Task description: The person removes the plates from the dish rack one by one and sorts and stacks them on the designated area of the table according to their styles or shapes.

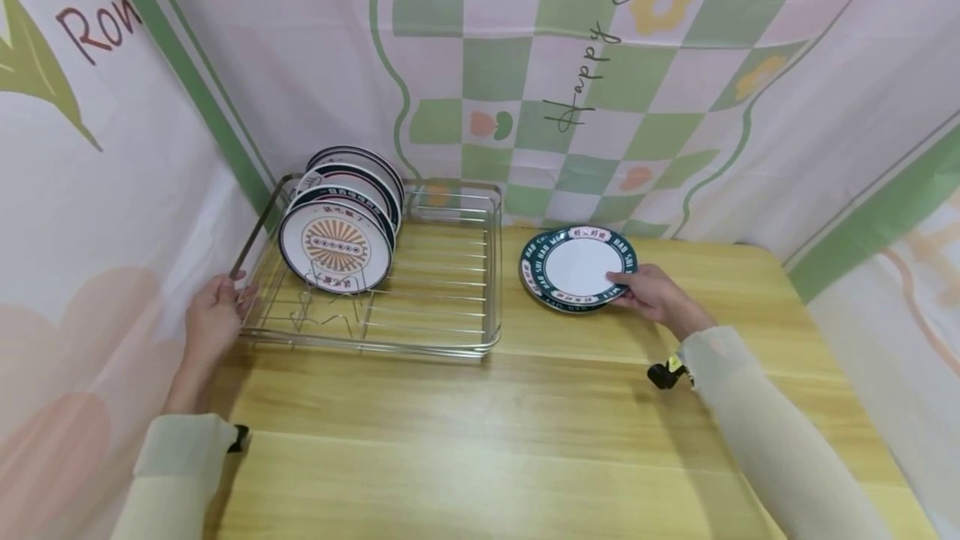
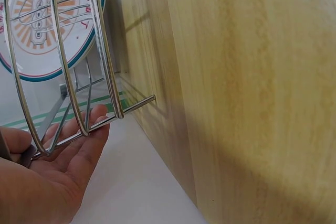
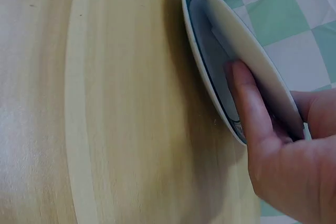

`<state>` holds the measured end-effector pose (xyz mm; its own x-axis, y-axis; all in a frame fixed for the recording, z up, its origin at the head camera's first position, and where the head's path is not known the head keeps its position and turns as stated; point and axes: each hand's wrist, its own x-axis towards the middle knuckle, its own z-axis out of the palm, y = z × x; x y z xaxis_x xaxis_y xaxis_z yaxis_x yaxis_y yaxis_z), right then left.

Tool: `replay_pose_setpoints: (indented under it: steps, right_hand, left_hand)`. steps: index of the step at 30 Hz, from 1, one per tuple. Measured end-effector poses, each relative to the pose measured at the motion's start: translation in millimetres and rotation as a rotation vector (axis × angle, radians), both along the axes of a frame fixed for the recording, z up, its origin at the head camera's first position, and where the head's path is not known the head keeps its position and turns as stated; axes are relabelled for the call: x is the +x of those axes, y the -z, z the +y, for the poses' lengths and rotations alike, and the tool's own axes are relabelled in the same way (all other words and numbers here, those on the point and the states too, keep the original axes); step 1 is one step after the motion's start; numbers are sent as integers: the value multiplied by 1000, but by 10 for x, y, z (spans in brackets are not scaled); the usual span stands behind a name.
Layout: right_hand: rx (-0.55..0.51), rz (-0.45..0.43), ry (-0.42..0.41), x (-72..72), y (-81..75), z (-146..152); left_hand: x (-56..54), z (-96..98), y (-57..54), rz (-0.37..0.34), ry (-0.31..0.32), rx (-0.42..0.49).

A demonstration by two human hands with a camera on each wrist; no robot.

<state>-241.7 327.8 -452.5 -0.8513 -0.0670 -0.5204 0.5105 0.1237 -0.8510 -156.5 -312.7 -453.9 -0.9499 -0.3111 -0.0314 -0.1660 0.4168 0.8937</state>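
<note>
At the left, my left hand (image 1: 214, 315) grips the near left corner of a metal wire dish rack (image 1: 360, 346). In the left wrist view, the fingers (image 2: 86, 158) curl under its lower rod. A white plate (image 1: 336, 247) with an orange sunburst stands at the front of the rack, several more upright behind it. Right of the rack, my right hand (image 1: 652, 294) pinches the edge of a green-rimmed plate (image 1: 581, 261), thumb on its face. A second green-rimmed plate (image 3: 210, 61) lies under it, and my fingers reach into the gap between the two.
The rack stands on a wooden table (image 1: 465, 440) against a checkered curtain (image 1: 495, 73) at the back. Its right part has bare wire rods (image 1: 450, 273). More printed curtain (image 1: 97, 232) hangs at the left side.
</note>
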Motion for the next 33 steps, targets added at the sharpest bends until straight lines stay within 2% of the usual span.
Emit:
replay_pose_setpoints:
  steps: [9,13,21,33]
  right_hand:
    - [387,125,7,-18,34,-27]
    - [521,154,-1,-11,37,-31]
    - [580,148,-42,-44,119,-9]
    - [725,191,-152,20,132,13]
  left_hand:
    - [-1,9,-14,12,-13,13]
    - [3,16,-19,13,-17,6]
    - [11,8,-10,10,0,27]
    - [-11,1,10,0,-12,65]
